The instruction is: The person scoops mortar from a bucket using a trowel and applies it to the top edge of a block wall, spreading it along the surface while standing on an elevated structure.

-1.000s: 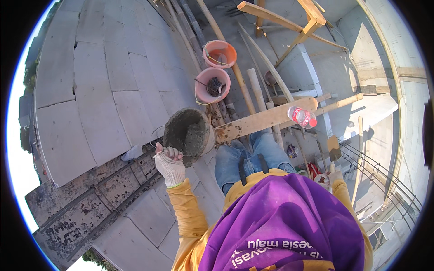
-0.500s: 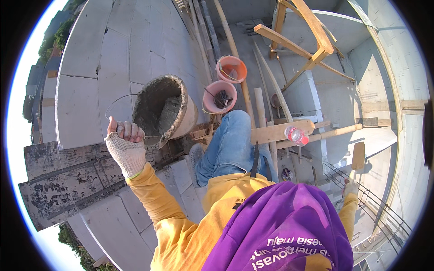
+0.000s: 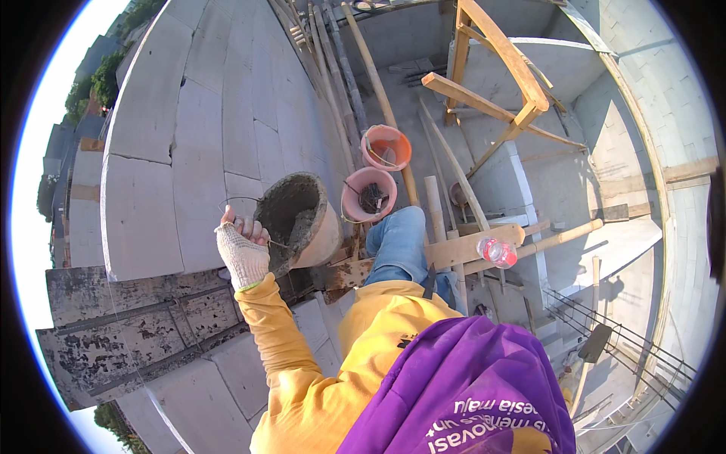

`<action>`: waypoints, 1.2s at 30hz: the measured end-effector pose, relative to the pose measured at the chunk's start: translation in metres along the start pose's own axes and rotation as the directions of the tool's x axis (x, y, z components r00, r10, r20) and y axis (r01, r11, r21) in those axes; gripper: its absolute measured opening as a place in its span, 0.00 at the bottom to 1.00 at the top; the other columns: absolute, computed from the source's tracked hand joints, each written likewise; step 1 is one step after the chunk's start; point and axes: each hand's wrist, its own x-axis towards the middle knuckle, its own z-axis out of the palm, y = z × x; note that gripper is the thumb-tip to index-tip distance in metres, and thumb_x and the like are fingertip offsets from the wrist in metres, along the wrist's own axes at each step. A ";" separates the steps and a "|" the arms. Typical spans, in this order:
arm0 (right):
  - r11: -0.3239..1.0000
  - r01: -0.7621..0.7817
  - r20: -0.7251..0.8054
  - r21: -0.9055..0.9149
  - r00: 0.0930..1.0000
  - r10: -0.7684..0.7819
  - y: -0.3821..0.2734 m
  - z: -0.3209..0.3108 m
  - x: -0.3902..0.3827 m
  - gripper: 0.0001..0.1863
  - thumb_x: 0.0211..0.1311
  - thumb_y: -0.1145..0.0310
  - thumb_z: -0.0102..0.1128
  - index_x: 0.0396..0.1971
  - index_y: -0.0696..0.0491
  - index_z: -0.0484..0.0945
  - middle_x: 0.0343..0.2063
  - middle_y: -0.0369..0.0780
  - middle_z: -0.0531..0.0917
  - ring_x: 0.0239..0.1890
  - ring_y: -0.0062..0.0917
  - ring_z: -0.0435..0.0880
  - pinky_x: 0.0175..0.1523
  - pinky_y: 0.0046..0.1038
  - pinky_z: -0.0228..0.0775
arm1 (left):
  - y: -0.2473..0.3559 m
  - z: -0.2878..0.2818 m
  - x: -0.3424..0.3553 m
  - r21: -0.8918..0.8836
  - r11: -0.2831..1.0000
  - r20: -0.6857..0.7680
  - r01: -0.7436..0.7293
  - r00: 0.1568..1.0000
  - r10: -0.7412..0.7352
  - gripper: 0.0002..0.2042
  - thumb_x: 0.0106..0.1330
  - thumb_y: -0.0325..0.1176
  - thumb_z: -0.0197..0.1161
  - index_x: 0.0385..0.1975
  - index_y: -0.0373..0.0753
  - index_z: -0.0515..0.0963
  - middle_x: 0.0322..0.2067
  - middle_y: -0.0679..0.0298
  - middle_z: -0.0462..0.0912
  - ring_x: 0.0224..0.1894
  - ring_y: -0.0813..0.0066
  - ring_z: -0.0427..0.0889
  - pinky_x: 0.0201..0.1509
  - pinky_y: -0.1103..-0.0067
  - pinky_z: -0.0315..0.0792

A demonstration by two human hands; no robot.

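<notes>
My left hand (image 3: 242, 253), in a pale knit glove with a yellow sleeve behind it, grips the thin wire handle at the rim of a grey mortar bucket (image 3: 301, 219). The bucket is tipped on its side toward me, wet mortar showing inside, over the top of a grey block wall (image 3: 189, 151). My right hand is hidden behind the purple cloth (image 3: 469, 393) at the bottom. A trowel (image 3: 593, 344) shows at the lower right, with whatever holds it out of sight. My knee in blue jeans (image 3: 397, 242) is beside the bucket.
Two orange buckets (image 3: 386, 147) (image 3: 369, 194) stand beyond the knee. A plastic bottle with a red cap (image 3: 497, 251) lies on a wooden plank (image 3: 461, 248). Bamboo poles (image 3: 378, 98), a wooden frame (image 3: 499, 68), dark stained boards (image 3: 113, 333) and rebar (image 3: 628, 340) surround me; ground lies far below.
My left hand has lifted the mortar bucket and tipped it onto its side, moving left over the wall. My knee has come up beside it.
</notes>
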 end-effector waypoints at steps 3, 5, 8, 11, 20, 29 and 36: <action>0.994 -0.017 -0.125 0.112 0.992 0.031 -0.007 0.011 -0.018 0.16 0.62 0.59 0.70 0.41 0.52 0.75 0.18 0.33 0.71 0.13 0.20 0.66 0.17 0.26 0.59 | -0.021 -0.060 0.048 -0.085 0.992 0.081 0.090 0.993 -0.083 0.27 0.77 0.51 0.48 0.12 0.47 0.63 0.09 0.70 0.60 0.11 0.73 0.60 0.17 0.74 0.60; 0.981 0.003 -0.196 0.191 0.980 0.035 -0.021 0.030 -0.026 0.17 0.61 0.58 0.70 0.41 0.51 0.75 0.19 0.32 0.71 0.13 0.19 0.65 0.18 0.26 0.59 | -0.038 -0.051 0.065 -0.053 0.994 0.038 0.099 0.995 -0.097 0.27 0.77 0.53 0.49 0.13 0.47 0.64 0.10 0.70 0.60 0.12 0.73 0.61 0.18 0.74 0.61; 0.957 0.067 -0.239 0.281 0.971 0.002 -0.061 0.072 -0.035 0.17 0.61 0.56 0.70 0.40 0.50 0.76 0.21 0.32 0.71 0.14 0.19 0.65 0.19 0.25 0.59 | -0.050 -0.046 0.093 0.072 0.992 -0.081 0.108 0.991 -0.102 0.25 0.77 0.53 0.50 0.15 0.48 0.63 0.11 0.72 0.57 0.13 0.74 0.60 0.18 0.74 0.60; 0.930 0.127 -0.233 0.346 0.971 -0.046 -0.106 0.129 -0.050 0.17 0.61 0.54 0.70 0.40 0.48 0.76 0.22 0.31 0.71 0.15 0.18 0.65 0.20 0.24 0.59 | -0.062 -0.076 0.133 0.099 0.985 -0.157 0.138 0.980 -0.122 0.24 0.75 0.51 0.54 0.15 0.49 0.62 0.11 0.72 0.56 0.12 0.75 0.57 0.18 0.74 0.59; 0.893 0.287 -0.145 0.348 0.957 -0.251 -0.215 0.289 -0.153 0.17 0.61 0.52 0.71 0.37 0.47 0.76 0.24 0.30 0.71 0.17 0.15 0.64 0.22 0.21 0.58 | -0.071 -0.074 0.225 0.123 0.958 -0.235 0.257 0.946 -0.223 0.25 0.71 0.49 0.61 0.15 0.51 0.58 0.11 0.73 0.53 0.13 0.77 0.54 0.21 0.76 0.54; 0.837 0.405 0.060 0.368 0.888 -0.456 -0.295 0.433 -0.303 0.16 0.62 0.56 0.71 0.32 0.48 0.72 0.21 0.29 0.69 0.17 0.12 0.63 0.21 0.17 0.55 | -0.037 -0.046 0.278 0.056 0.956 -0.209 0.289 0.939 -0.272 0.26 0.72 0.49 0.60 0.14 0.50 0.56 0.11 0.72 0.52 0.14 0.76 0.53 0.23 0.75 0.54; 0.850 0.469 0.173 0.239 0.841 -0.513 -0.284 0.476 -0.332 0.19 0.61 0.53 0.72 0.29 0.49 0.72 0.18 0.31 0.71 0.17 0.15 0.70 0.22 0.19 0.62 | -0.012 -0.032 0.295 -0.002 0.964 -0.118 0.267 0.957 -0.266 0.27 0.73 0.50 0.57 0.12 0.49 0.56 0.12 0.71 0.53 0.14 0.75 0.55 0.23 0.75 0.55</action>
